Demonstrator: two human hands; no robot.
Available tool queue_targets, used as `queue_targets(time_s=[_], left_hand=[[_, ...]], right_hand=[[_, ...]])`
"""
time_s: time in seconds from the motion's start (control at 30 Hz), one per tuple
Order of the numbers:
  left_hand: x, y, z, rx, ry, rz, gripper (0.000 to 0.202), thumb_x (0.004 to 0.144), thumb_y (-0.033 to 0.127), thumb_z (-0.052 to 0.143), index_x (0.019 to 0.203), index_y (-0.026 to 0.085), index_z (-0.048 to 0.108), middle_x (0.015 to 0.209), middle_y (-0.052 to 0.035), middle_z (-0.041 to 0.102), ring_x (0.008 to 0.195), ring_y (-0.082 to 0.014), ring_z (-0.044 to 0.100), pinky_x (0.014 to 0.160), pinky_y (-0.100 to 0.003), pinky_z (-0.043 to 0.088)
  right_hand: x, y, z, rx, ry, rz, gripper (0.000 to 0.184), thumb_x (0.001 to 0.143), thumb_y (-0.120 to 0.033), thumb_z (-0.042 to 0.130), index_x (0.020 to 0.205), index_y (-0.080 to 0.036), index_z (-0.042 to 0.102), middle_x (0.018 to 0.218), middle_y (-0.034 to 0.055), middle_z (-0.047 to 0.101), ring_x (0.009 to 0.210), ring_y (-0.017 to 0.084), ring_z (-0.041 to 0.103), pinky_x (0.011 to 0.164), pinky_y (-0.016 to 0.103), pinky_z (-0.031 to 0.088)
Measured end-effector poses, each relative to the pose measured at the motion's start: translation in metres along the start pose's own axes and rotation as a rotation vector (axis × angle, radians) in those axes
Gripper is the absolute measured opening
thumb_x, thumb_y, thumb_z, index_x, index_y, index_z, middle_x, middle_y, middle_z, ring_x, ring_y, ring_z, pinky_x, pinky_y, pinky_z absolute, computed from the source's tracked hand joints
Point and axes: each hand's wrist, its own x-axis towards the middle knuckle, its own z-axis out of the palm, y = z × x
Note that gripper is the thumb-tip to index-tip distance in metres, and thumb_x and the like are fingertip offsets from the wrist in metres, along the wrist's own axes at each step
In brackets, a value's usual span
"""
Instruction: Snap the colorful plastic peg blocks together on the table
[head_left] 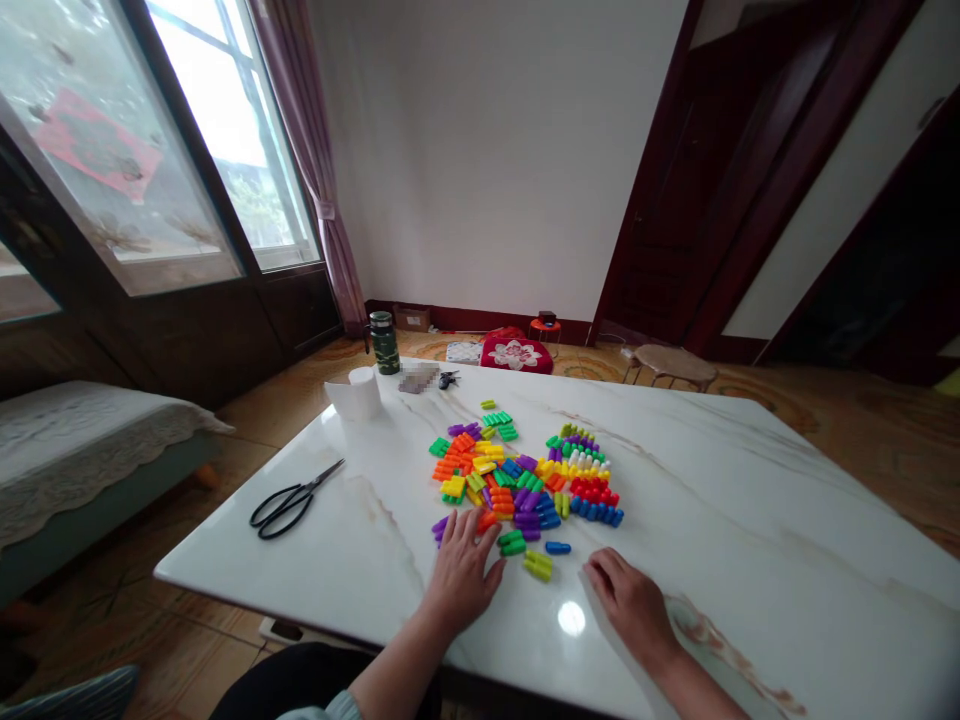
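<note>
Small bullet-shaped plastic pieces [501, 465], many joined side by side in short rows, lie in a multicoloured pile on the white marble-patterned table. My left hand [465, 565] rests at the pile's near edge with its fingers apart, over orange and purple pieces. Right of its thumb lie a green row [512, 543], a yellow-green row [537, 566] and a single blue piece [558, 548]. My right hand [628, 598] is on the table right of that blue piece, fingers curled together; their inner side is hidden. Beyond it, blue pieces [597, 511] stand in line beside red, yellow and white ones.
Black-handled scissors [289, 507] lie at the left of the table [750, 500]. A white paper roll [356, 393], a dark green flask [385, 343] and keys [448, 380] are at the far left edge. A stool [675, 366] stands behind the table.
</note>
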Motion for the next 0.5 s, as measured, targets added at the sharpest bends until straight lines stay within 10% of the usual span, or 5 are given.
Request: queue_targets(time_s=[0.23,0.5], left_hand=[[0.002,0.0,0.001,-0.034,0.033,-0.005,0.038,0.085,0.032,0.058,0.121,0.024,0.061,0.125,-0.0127,0.057,0.121,-0.0308,0.05,0.109,-0.057,0.037],[0.003,0.0,0.002,-0.029,0.034,0.0,0.038,0.083,0.031,0.059,0.12,0.024,0.062,0.125,-0.0118,0.058,0.121,-0.0305,0.05,0.109,-0.056,0.037]], right_hand=[[0.051,-0.031,0.014,0.129,0.119,-0.06,0.021,0.096,-0.03,0.05,0.109,-0.02,0.062,0.107,0.0082,0.068,0.102,0.021,0.063,0.09,0.035,0.05],[0.115,-0.053,0.06,0.018,-0.174,0.149,0.052,0.095,-0.04,0.049,0.138,-0.011,0.052,0.144,0.017,0.049,0.134,0.031,0.045,0.11,0.049,0.037]])
